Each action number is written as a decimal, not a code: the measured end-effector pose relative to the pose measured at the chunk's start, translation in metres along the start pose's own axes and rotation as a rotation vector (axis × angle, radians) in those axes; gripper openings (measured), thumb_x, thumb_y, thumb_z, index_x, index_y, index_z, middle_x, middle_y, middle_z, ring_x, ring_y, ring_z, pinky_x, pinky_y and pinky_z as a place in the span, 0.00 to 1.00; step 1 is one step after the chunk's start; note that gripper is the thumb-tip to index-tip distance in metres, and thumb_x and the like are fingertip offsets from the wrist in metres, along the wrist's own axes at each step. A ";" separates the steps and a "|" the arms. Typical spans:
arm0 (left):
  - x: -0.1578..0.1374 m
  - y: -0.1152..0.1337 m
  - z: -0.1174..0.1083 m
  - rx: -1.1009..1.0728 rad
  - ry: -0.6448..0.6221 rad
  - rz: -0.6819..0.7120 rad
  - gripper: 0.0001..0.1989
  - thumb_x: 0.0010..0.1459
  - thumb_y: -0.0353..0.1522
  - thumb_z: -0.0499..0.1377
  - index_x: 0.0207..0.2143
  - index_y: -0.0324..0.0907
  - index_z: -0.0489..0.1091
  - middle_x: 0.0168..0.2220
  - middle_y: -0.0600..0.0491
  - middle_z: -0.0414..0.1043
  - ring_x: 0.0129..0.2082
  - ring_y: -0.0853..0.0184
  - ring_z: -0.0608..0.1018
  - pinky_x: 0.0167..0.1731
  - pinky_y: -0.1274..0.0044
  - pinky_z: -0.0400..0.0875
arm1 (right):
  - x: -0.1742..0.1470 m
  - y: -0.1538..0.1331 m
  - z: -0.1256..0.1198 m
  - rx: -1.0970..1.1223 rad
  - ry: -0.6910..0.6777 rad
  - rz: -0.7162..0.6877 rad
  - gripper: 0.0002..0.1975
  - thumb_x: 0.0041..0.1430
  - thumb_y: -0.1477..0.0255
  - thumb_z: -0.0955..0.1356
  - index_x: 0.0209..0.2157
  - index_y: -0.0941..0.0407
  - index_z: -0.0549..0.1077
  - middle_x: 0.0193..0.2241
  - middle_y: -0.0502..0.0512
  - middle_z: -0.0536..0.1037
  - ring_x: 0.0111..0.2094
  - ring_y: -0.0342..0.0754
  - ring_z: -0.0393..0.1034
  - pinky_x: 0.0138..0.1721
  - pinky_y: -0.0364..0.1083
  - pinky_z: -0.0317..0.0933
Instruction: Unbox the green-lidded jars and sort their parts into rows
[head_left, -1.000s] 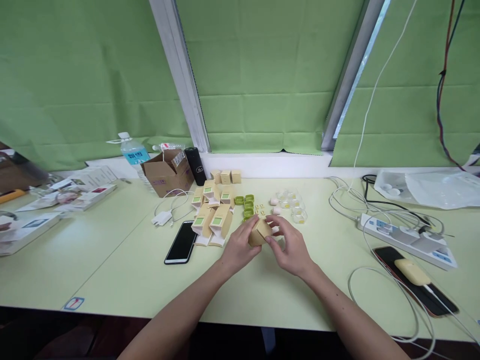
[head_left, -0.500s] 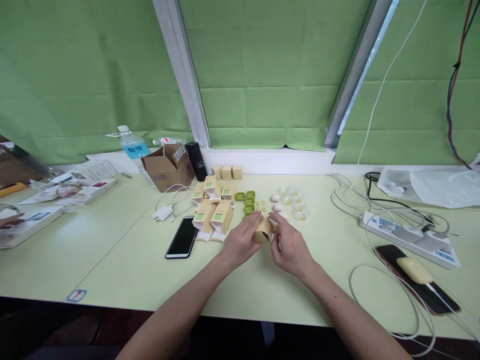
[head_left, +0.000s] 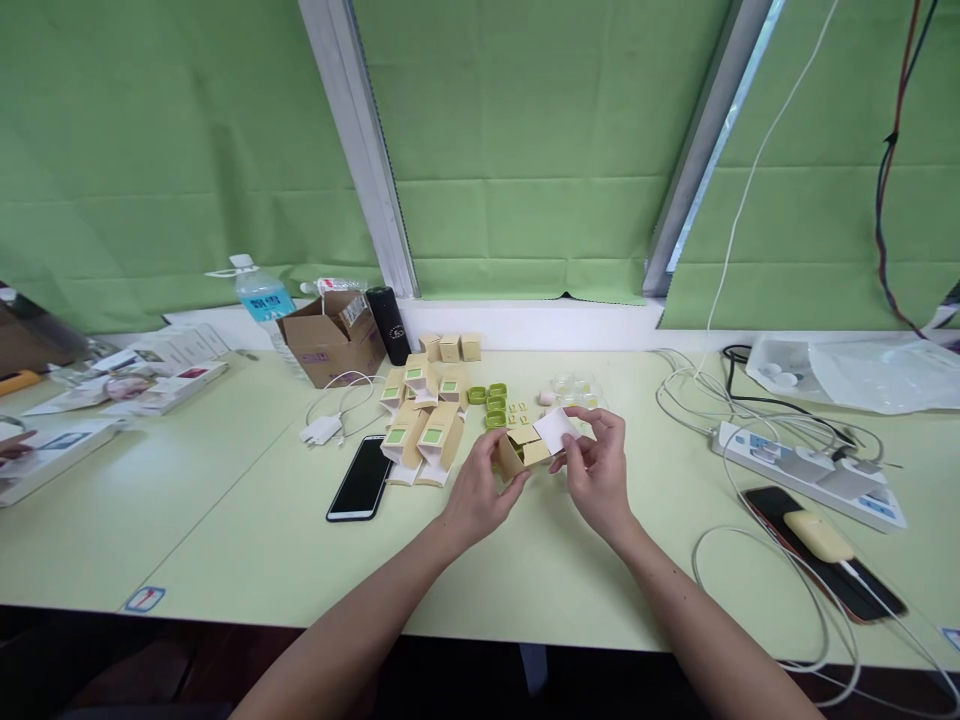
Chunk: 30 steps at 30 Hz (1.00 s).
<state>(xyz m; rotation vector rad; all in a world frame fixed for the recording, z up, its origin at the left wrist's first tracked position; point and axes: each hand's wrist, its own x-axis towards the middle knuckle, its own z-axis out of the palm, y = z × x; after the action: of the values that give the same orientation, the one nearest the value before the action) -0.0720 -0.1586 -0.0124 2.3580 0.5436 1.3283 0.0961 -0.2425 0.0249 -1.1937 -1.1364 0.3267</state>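
Between my hands is a small tan cardboard box (head_left: 534,452) with its white-lined flap folded out. My left hand (head_left: 480,485) grips its left end, fingers wrapped round the side. The flap is pinched by my right hand (head_left: 596,460) at the right end. Some green shows inside the box's left opening. Just beyond lie several green square cups (head_left: 496,404) and small yellowish pieces (head_left: 517,412). A pinkish-white piece (head_left: 547,398) and clear plastic cups (head_left: 577,390) sit behind my right hand. Left of my hands stand several tan boxes (head_left: 439,435) with open flaps.
A phone (head_left: 361,478) and a white charger (head_left: 322,430) lie at left. Behind them are a brown carton (head_left: 334,345), a black cylinder (head_left: 388,325) and a water bottle (head_left: 264,300). At right are a power strip (head_left: 810,478), loose cables and another phone (head_left: 862,590). Another person's hand (head_left: 15,446) shows far left.
The small box has been turned, and its white-lined flap now stands open. My right hand has shifted right with the flap; the view has moved slightly.
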 end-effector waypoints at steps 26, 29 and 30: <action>0.000 0.001 -0.001 0.134 -0.067 0.034 0.31 0.65 0.26 0.56 0.68 0.47 0.53 0.59 0.42 0.67 0.61 0.56 0.72 0.58 0.60 0.73 | 0.002 -0.003 -0.006 -0.621 -0.045 -0.478 0.12 0.63 0.73 0.69 0.25 0.54 0.69 0.53 0.61 0.70 0.62 0.64 0.57 0.49 0.60 0.72; 0.000 0.000 -0.001 0.181 -0.062 0.054 0.32 0.65 0.25 0.54 0.69 0.47 0.52 0.59 0.42 0.67 0.60 0.55 0.72 0.57 0.59 0.74 | 0.001 -0.003 -0.005 -0.671 -0.062 -0.449 0.11 0.60 0.71 0.72 0.24 0.54 0.72 0.56 0.61 0.70 0.66 0.68 0.52 0.49 0.62 0.72; 0.000 0.000 -0.001 0.200 -0.059 0.075 0.32 0.65 0.24 0.53 0.69 0.47 0.51 0.58 0.41 0.66 0.60 0.55 0.72 0.56 0.59 0.75 | 0.001 -0.003 -0.005 -0.675 -0.068 -0.438 0.08 0.59 0.70 0.72 0.25 0.53 0.74 0.57 0.60 0.69 0.66 0.69 0.50 0.51 0.64 0.71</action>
<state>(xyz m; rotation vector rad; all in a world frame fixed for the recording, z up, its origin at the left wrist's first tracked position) -0.0730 -0.1584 -0.0117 2.5939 0.6001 1.2848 0.0997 -0.2457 0.0290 -1.4647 -1.5931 -0.3878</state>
